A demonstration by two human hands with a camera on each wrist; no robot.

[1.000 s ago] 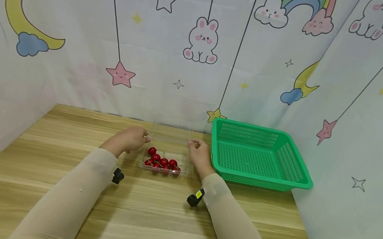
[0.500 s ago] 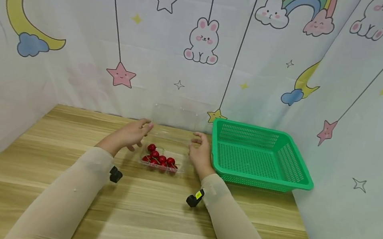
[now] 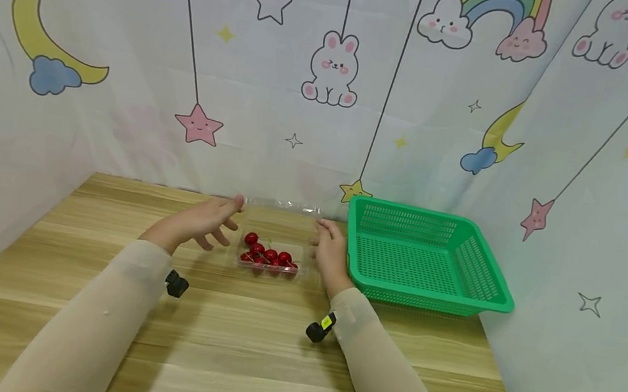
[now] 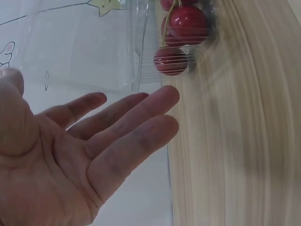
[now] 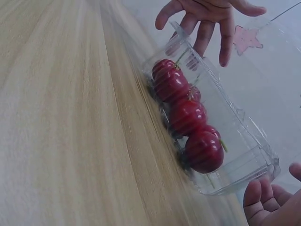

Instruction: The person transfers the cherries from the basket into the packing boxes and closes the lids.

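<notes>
A clear plastic clamshell box (image 3: pixel 293 251) with several red cherries (image 3: pixel 270 256) inside lies on the table near the back wall. Its transparent lid (image 4: pixel 84 52) stands raised. My left hand (image 3: pixel 196 223) is at the box's left side, fingers spread and slightly bent, holding nothing; in the left wrist view a gap separates the fingers from the cherries. On the other side my right hand (image 3: pixel 332 255) has its loosely bent fingertips at the box's right end, with the thumb apart in the right wrist view. Whether those fingertips touch the plastic is hard to tell.
Close to my right hand, a green plastic basket (image 3: pixel 423 295) with slotted walls stands on the wooden table (image 3: pixel 235 344). A patterned cloth wall (image 3: pixel 142 100) rises behind and along both sides. A small black camera is on each wrist.
My left hand has drawn back leftward and its fingers have spread. The right fingers have loosened from the box. The lid's top edge rose, then came down lower again.
</notes>
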